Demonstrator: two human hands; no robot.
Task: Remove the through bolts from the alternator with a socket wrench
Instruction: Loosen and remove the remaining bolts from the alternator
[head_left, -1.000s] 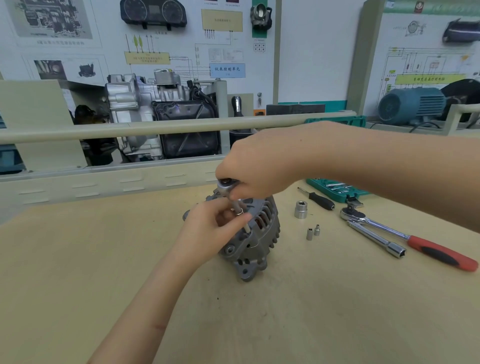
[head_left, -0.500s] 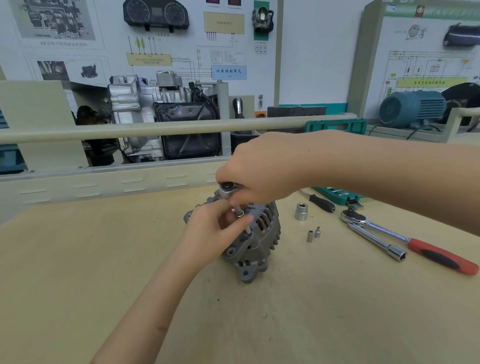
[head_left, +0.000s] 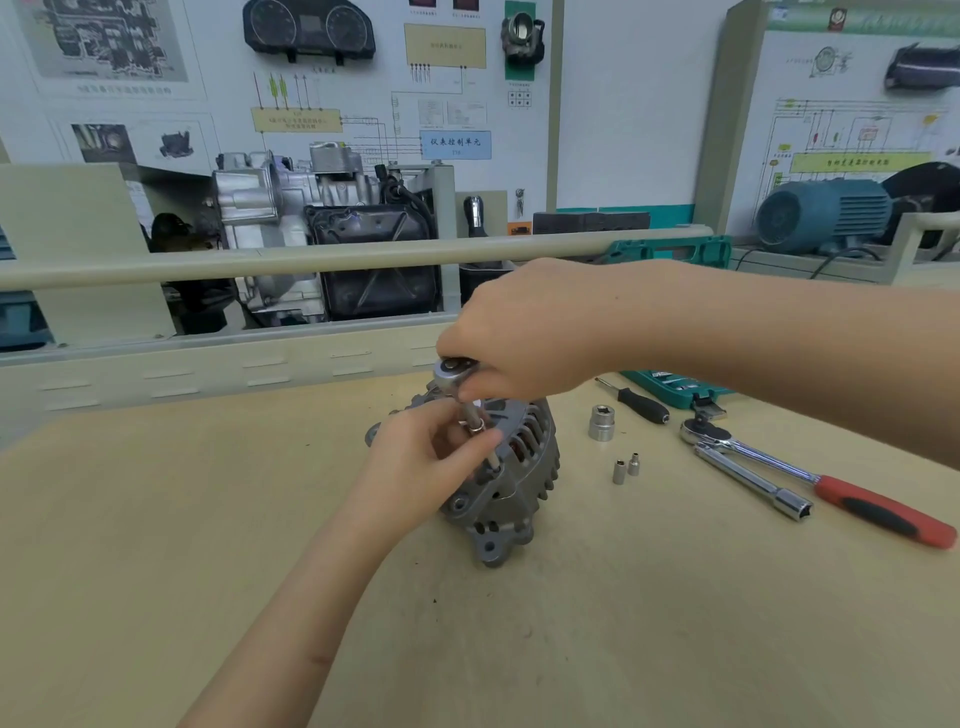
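Observation:
A grey alternator (head_left: 511, 488) stands on the wooden bench (head_left: 156, 519) in the middle of the view. My right hand (head_left: 524, 332) grips a small ratchet wrench, whose round head (head_left: 451, 371) shows above the alternator. A thin extension bar with a socket (head_left: 480, 434) runs from that head down to a bolt on the housing's rim. My left hand (head_left: 421, 462) pinches this bar with thumb and fingers and hides the alternator's left side. The bolt itself is too small to make out.
To the right lie a red-handled ratchet (head_left: 831, 486), a long socket bar (head_left: 753, 480), a large socket (head_left: 601, 423), two small sockets (head_left: 626, 467), a black-handled screwdriver (head_left: 641, 402) and a green tool case (head_left: 675, 387). A beige rail (head_left: 311, 257) and display equipment stand behind the bench.
My right hand and the ratchet head have shifted slightly while both hands stay on the tool. The alternator has not moved.

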